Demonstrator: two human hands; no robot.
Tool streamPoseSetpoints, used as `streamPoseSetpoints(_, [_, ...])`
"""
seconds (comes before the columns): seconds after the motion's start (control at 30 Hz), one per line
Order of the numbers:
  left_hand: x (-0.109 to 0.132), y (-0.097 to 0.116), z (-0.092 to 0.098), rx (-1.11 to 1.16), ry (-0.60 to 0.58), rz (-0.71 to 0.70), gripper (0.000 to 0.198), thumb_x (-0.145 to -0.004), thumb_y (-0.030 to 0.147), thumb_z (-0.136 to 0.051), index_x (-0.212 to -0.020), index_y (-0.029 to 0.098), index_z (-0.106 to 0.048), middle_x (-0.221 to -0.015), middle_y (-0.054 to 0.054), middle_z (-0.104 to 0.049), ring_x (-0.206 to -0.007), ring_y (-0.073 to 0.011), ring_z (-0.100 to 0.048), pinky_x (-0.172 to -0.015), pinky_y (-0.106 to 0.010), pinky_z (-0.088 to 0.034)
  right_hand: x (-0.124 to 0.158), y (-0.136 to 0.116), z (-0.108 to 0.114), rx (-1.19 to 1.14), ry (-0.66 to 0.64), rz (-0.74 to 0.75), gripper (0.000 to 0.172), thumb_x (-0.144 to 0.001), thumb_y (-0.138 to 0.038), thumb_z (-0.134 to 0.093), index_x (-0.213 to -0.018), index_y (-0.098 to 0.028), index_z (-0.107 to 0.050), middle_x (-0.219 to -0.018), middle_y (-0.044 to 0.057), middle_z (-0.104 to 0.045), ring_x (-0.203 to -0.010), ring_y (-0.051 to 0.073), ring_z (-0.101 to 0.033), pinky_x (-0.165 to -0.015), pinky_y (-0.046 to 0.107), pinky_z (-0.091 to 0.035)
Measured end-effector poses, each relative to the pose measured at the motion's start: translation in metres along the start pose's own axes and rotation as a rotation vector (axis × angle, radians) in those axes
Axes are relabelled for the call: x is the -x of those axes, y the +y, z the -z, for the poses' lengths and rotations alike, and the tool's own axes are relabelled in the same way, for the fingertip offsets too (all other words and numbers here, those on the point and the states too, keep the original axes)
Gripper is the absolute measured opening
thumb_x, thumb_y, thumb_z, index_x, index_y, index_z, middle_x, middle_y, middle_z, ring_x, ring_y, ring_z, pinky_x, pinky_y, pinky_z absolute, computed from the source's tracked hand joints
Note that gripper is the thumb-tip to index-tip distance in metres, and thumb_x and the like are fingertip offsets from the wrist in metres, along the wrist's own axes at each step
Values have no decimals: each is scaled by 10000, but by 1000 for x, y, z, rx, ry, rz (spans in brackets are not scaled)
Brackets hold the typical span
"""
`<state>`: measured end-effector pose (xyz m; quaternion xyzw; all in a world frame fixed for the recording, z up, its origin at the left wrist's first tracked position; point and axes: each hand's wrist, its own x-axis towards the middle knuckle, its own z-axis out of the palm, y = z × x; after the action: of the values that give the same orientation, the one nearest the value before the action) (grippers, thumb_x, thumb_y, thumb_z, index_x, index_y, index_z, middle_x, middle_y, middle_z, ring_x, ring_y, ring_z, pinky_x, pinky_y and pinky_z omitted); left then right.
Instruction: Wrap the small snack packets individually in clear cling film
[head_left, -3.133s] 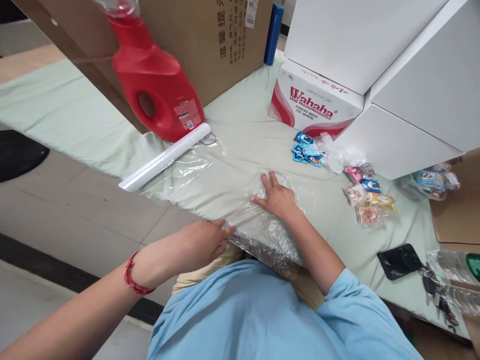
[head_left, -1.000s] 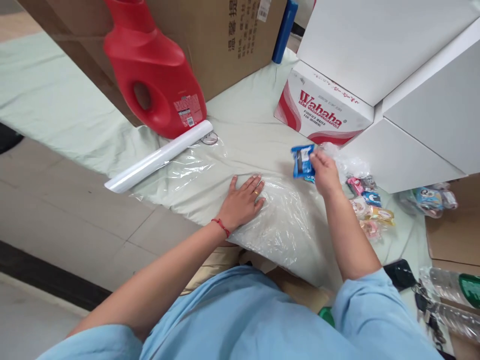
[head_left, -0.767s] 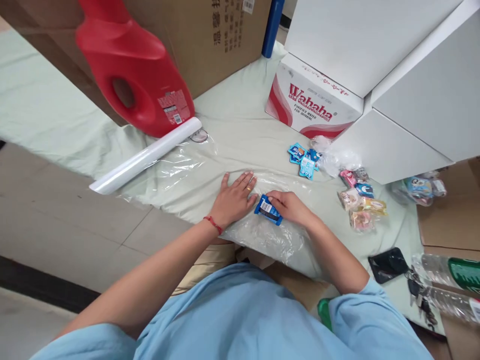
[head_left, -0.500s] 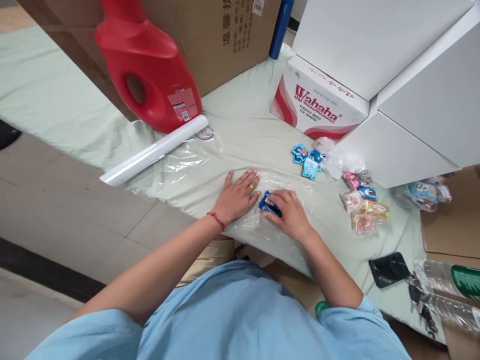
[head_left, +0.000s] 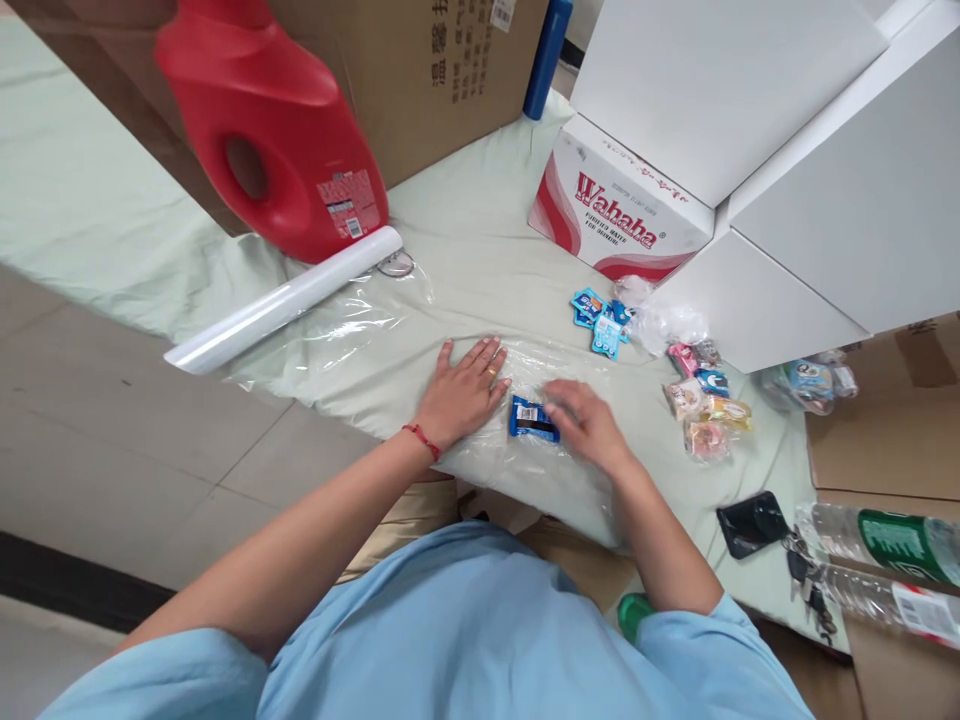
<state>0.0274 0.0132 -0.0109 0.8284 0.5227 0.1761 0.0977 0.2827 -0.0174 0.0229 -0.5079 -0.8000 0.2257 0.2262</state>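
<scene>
My left hand (head_left: 463, 393) lies flat with fingers spread on a sheet of clear plastic (head_left: 517, 462) over the pale green cloth. A small dark blue snack packet (head_left: 533, 419), with a white label and a black stripe, rests on that sheet just right of the left hand. My right hand (head_left: 589, 422) is at the packet's right end, its fingers loosely bent and a little blurred. It no longer grips the packet; whether a fingertip still touches it I cannot tell.
A white film roll (head_left: 292, 300) lies left beside a red jug (head_left: 277, 130). Light-blue packets (head_left: 600, 320), wrapped snacks (head_left: 705, 405) and a Wahaha box (head_left: 619, 210) are to the right. Nearer stand a black pouch (head_left: 752, 524), keys (head_left: 806, 580) and plastic bottles (head_left: 892, 540).
The right hand has let go of the blue packet and drawn slightly right, leaving it lying on the plastic. My left hand keeps its place. The whole view has shifted a little.
</scene>
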Motion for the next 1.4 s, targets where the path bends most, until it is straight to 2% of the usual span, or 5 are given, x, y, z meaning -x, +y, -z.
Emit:
streamPoseSetpoints(0.13, [0, -1, -2, -3, 6, -10, 605, -1093, 435, -299, -1654, 240, -413, -1713, -116, -392, -1586, -315, -388, -1323, -661, -91, -39, 32, 32, 299, 301, -374, 514, -1048, -529, -474, -1400, -202, -657, -1316, 193, -668, -1211, 362, -597, -1047, 531, -499])
streamPoseSetpoints(0.27, [1, -1, -3, -6, 23, -10, 594, -1094, 424, -306, -1633, 219, -447, -1712, -123, -389, -1585, -296, -391, -1324, -654, -85, -79, 56, 33, 513, 230, -601, 663, -989, -558, -564, -1474, -106, -566, -1421, 264, -568, -1304, 417, -499, -1061, 551, -452])
streamPoseSetpoints(0.67, [2, -2, -1, 31, 12, -5, 586, -1096, 431, -309, -1614, 213, -472, -1713, -117, -392, -1595, -277, -373, -1334, -631, -48, -41, 70, 65, 278, 536, -524, 507, -976, -369, -402, -1314, -155, -713, -1176, 171, -748, -1108, 333, -676, -1007, 510, -521])
streamPoseSetpoints(1.0, [2, -2, -4, 27, 26, -12, 592, -1097, 430, -301, -1625, 213, -459, -1706, -126, -406, -1590, -296, -382, -1328, -648, -71, -52, 5, 43, -479, -197, -287, 405, -870, -549, -721, -1099, -225, -799, -919, 21, -765, -762, 185, -660, -747, 333, -565])
streamPoseSetpoints(1.4, [2, -2, -5, 29, 15, -9, 594, -1096, 429, -303, -1620, 200, -467, -1706, -125, -404, -1591, -292, -379, -1333, -642, -62, -33, 6, 12, -442, -115, -314, 376, -857, -538, -732, -1089, -247, -789, -1025, 37, -784, -874, 213, -691, -799, 339, -548])
